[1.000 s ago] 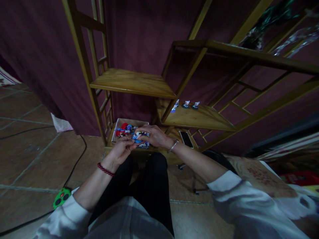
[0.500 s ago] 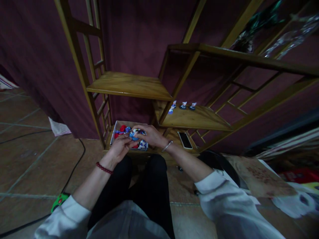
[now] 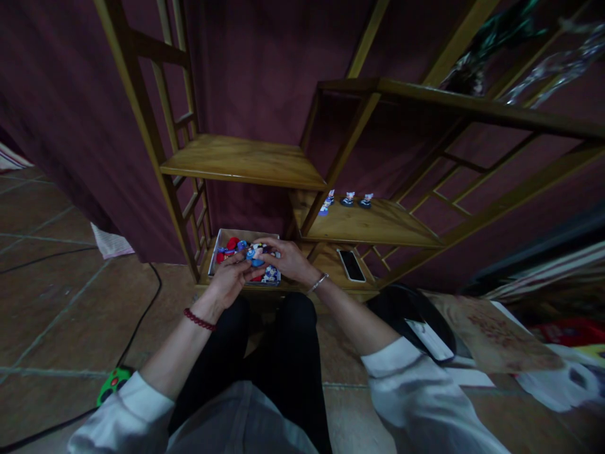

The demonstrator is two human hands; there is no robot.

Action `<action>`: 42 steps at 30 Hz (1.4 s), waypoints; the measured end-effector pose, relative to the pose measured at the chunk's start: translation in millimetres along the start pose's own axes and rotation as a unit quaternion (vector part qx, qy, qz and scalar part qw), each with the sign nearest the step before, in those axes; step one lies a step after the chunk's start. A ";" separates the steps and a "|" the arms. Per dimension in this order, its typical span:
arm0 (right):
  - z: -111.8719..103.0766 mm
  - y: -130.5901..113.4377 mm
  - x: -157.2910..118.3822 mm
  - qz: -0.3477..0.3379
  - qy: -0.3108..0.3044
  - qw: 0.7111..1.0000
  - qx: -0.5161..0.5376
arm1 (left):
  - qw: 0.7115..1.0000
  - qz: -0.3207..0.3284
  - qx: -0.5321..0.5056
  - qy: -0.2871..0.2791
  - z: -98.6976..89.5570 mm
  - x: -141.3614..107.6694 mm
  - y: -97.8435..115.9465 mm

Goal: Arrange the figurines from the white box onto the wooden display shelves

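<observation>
Between my two hands is a small blue-and-white figurine (image 3: 256, 253), held above a box. My left hand (image 3: 230, 275) grips it from the left, fingers around its lower part. My right hand (image 3: 289, 257) has its thumb and fingers on the figurine's right side. Below them, the white box (image 3: 214, 251) holds several red, blue and white figurines and stands on the bottom shelf; my hands hide part of its contents. Several small figurines (image 3: 348, 199) stand on the shelf to the right.
The wooden shelf unit (image 3: 246, 157) rises in front of my knees. A phone (image 3: 351, 265) lies on the bottom shelf, right of the box. On the tiled floor at left is a green power strip (image 3: 113, 384) with a black cable. A black round object (image 3: 411, 315) sits at right.
The figurine has turned slightly between my fingers and shows more of its blue part. My right forearm has shifted a little left; both hands stay over the box.
</observation>
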State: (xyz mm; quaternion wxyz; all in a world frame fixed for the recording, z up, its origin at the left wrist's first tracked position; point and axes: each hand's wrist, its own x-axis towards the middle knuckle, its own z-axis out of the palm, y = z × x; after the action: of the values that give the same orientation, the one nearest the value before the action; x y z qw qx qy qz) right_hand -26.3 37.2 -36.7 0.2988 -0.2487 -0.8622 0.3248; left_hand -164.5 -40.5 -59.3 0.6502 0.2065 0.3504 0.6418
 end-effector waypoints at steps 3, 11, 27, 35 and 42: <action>2.5 1.0 -0.8 0.012 0.023 1.000 0.009 | 1.000 0.012 0.003 0.011 1.6 1.2 -1.5; 0.8 -4.6 -2.7 0.012 0.054 0.998 -0.006 | 0.999 0.038 -0.002 0.002 4.0 3.2 -4.2; -10.0 -1.2 -24.7 0.018 0.081 0.996 -0.032 | 0.999 0.021 0.039 0.001 22.0 0.9 -15.1; -29.1 5.3 -50.8 0.047 0.100 0.994 0.002 | 0.999 0.003 0.044 -0.027 46.2 -3.9 -30.4; -61.5 3.3 -80.0 0.084 0.148 0.984 0.062 | 0.993 -0.010 0.055 -0.103 78.2 -1.1 -48.1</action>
State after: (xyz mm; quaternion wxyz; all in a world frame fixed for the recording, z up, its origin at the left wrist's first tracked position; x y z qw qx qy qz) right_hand 71.9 14.9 -29.8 0.4091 -0.3469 -0.7629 0.3610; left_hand -74.9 -31.8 -41.2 0.6766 0.3032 0.3184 0.5906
